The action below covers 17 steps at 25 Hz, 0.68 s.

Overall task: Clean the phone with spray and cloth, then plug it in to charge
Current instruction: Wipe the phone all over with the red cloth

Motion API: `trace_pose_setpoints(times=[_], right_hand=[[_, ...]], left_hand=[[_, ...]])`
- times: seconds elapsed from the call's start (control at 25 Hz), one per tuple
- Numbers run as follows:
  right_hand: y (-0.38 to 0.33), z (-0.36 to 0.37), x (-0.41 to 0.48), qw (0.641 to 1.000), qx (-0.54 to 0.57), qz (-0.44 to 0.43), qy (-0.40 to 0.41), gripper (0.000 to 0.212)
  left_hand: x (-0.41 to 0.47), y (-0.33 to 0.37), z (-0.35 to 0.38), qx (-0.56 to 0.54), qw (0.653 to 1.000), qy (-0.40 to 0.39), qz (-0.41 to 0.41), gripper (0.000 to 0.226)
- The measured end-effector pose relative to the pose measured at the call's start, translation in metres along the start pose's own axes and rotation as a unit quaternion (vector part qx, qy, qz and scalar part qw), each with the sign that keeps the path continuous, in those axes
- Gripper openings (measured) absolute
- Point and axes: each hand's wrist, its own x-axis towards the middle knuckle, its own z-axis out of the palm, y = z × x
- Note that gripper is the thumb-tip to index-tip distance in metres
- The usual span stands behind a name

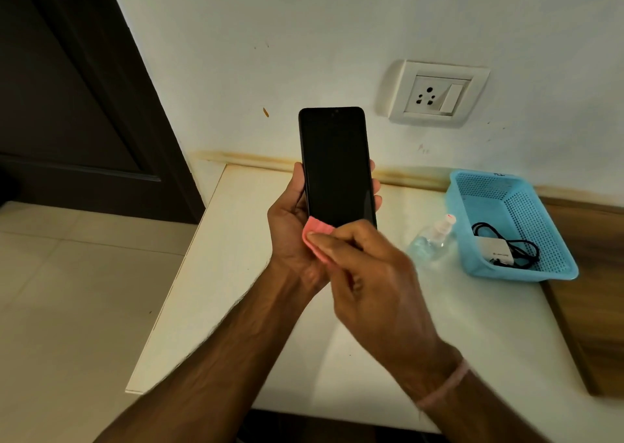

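Observation:
A black phone (336,166) stands upright with its dark screen facing me, held above the white table (236,274). My left hand (290,236) grips its lower half from behind and the sides. My right hand (368,274) pinches a pink cloth (315,228) against the phone's bottom edge. A clear spray bottle (434,238) with a white nozzle lies on the table to the right. A white charger with a black cable (503,248) rests inside a blue basket (472,186). A wall socket with a switch (435,93) is up on the wall.
A dark wooden door (67,88) stands at the left, with pale floor tiles (67,274) below it. A brown wooden surface (594,290) borders the table on the right. The wall behind the table is white.

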Motion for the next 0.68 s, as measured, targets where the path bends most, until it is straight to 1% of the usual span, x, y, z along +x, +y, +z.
trace_pose_setpoints(times=[0.04,0.12,0.16,0.2,0.24,0.32,0.36,0.4,0.52,0.56,0.6,0.68], right_hand=[[0.009,-0.007,0.006,0.999,-0.019,0.009,0.031,0.031],[0.025,-0.023,0.017,0.987,-0.075,0.049,0.133,0.026],[0.026,-0.024,0.018,0.983,-0.075,0.067,0.156,0.026],[0.022,-0.019,0.016,0.985,-0.061,0.070,0.148,0.027],[0.014,-0.008,0.011,0.991,-0.037,0.057,0.114,0.029],[-0.004,0.006,0.001,0.999,0.005,-0.006,0.032,0.033],[-0.002,0.003,0.004,0.999,0.013,-0.032,0.010,0.033],[0.006,-0.005,0.011,0.999,0.009,-0.039,0.018,0.030],[0.036,-0.034,0.039,0.987,-0.056,0.015,0.152,0.022],[0.037,-0.034,0.040,0.984,-0.058,0.028,0.168,0.020],[0.030,-0.026,0.038,0.986,-0.050,0.020,0.160,0.020],[0.008,-0.002,0.023,0.996,-0.030,-0.041,0.077,0.025]], left_hand=[[0.001,-0.001,0.001,-0.016,1.000,0.000,0.004,0.075],[0.002,-0.006,0.001,-0.030,0.999,0.008,0.013,0.069],[0.001,-0.007,0.000,-0.025,1.000,0.008,0.014,0.068],[0.001,-0.007,0.000,-0.016,1.000,0.001,0.010,0.070],[0.001,-0.007,0.000,-0.001,1.000,-0.009,0.001,0.074],[0.000,-0.005,-0.001,0.043,0.999,-0.016,-0.013,0.080],[-0.001,-0.004,0.000,0.048,0.999,-0.013,-0.010,0.078],[-0.001,-0.004,0.001,0.033,0.999,-0.010,-0.006,0.075],[0.000,-0.008,0.001,-0.008,0.999,0.035,0.026,0.059],[-0.001,-0.009,0.000,-0.010,0.999,0.039,0.028,0.059],[-0.001,-0.009,0.001,-0.009,0.999,0.025,0.021,0.063],[-0.001,-0.007,0.000,0.003,1.000,-0.007,-0.006,0.073]])
